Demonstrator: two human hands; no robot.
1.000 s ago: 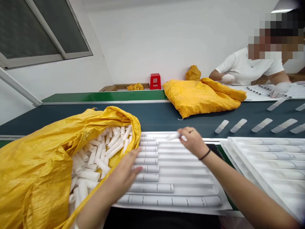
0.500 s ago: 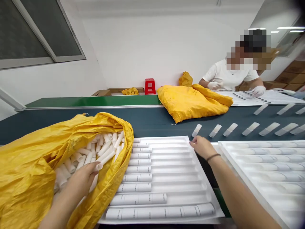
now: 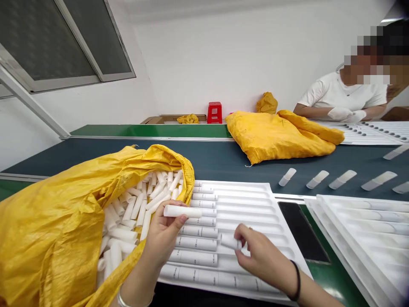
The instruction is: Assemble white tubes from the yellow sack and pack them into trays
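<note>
My left hand point(image 3: 166, 228) is closed around a plain white tube point(image 3: 183, 212), held nearly level above the left part of the tray. Between the thumb and fingers of my right hand point(image 3: 255, 249) is a short white cylinder point(image 3: 229, 241), with faint marks at its near end. It is over the middle of the white grooved tray point(image 3: 246, 200). Printed white tubes point(image 3: 196, 243) lie in the tray's grooves on the left, and the front groove has a longer row. Beside my left hand, a yellow woven sack point(image 3: 54, 217) gapes open, full of loose white tubes point(image 3: 137, 207).
A dark conveyor belt point(image 3: 204, 149) runs behind the tray, carrying upright short tubes point(image 3: 318, 179) and a folded yellow sack point(image 3: 281, 136). A black flat panel point(image 3: 302, 230) and stacked trays point(image 3: 358, 243) are on the right. Across the belt sits a gloved co-worker point(image 3: 348, 94).
My left hand has come out of the sack, lifting a white tube over the tray. My right hand has moved from the tray's far corner toward me and now holds a short cylinder. The view shifted left.
</note>
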